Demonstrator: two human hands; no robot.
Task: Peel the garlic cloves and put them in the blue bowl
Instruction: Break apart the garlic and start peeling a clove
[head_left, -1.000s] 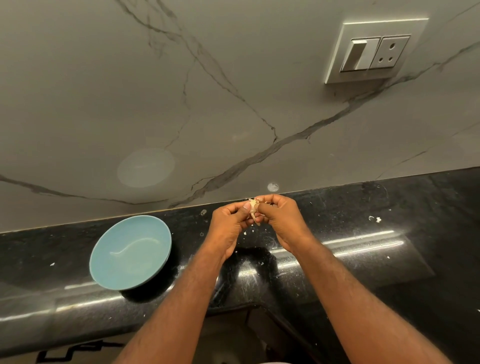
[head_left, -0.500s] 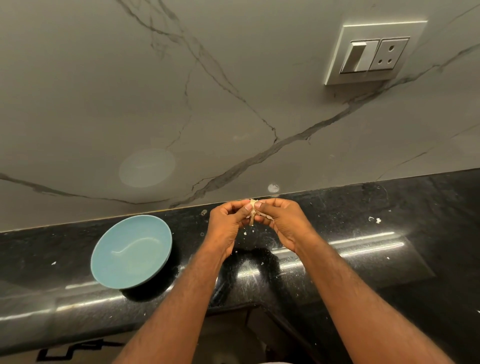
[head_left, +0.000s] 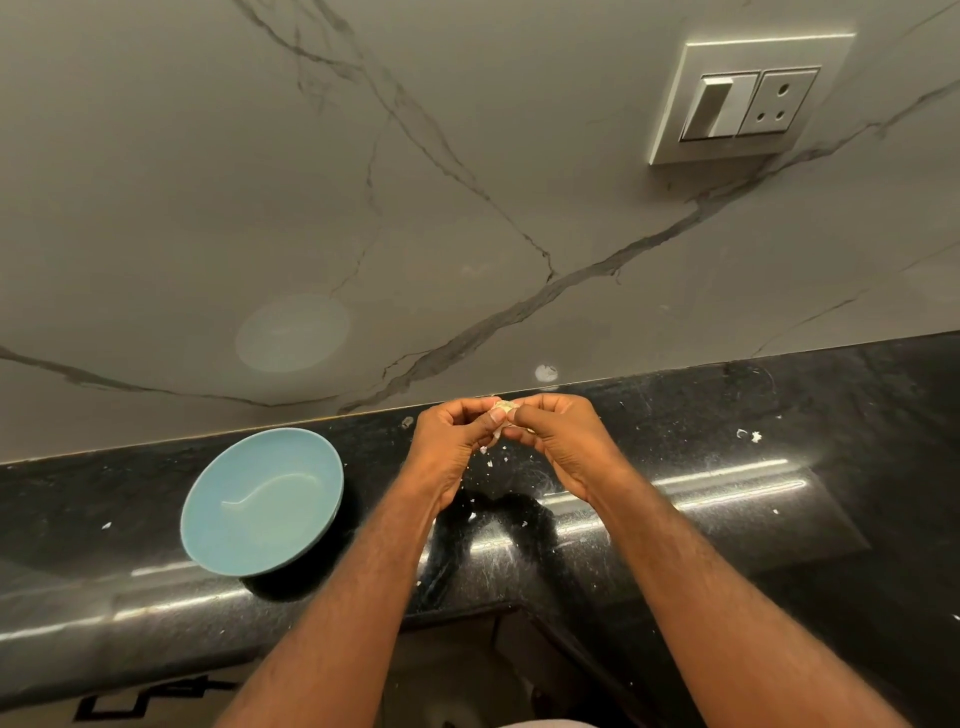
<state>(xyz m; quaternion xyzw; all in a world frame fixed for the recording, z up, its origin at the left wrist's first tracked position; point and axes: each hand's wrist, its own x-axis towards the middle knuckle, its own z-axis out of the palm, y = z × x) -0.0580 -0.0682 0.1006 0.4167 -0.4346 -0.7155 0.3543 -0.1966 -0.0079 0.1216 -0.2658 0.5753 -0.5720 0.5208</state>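
My left hand (head_left: 447, 447) and right hand (head_left: 561, 441) both pinch 1 garlic clove (head_left: 503, 406) above the black counter (head_left: 810, 530), near its back edge at the wall (head_left: 467, 208). The blue bowl (head_left: 218, 499) sits left, with open counter between. Peel flakes (head_left: 748, 435) lie to the right.

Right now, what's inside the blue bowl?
Only a shiny streak of light shows inside the blue bowl; no garlic yet. Nothing covers its inside. The one garlic clove in view is pinched between the left hand and right hand, mostly covered by fingers.
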